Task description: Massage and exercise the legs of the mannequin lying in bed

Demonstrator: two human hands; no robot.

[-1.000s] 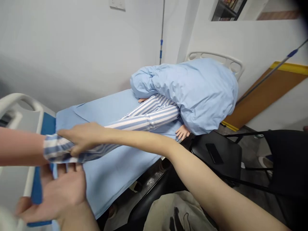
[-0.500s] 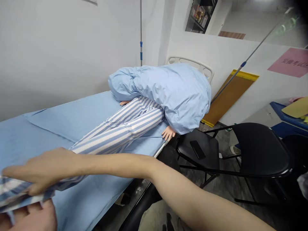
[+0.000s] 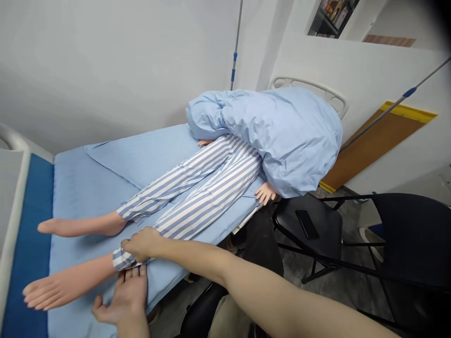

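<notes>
A manikin lies on the bed in striped trousers, with a bare far foot and a bare near foot. My right hand is closed over the near trouser leg just above its cuff. Below that leg, my left hand rests palm up, fingers stretched out and thumb apart. Its fingertips reach to the lower edge of the cuff and are partly hidden there. A light blue quilt, heaped up, covers the manikin's upper body; a manikin hand pokes out beneath it.
The bed sheet is blue, with a footboard at the left and a headboard behind the quilt. Black folding chairs stand at the right, a phone on one seat. Thin poles rise behind the bed.
The view has swung left, bringing both manikin feet and the footboard into sight. My right hand still grips the near trouser leg; my left hand's fingers now show stretched out below the cuff.
</notes>
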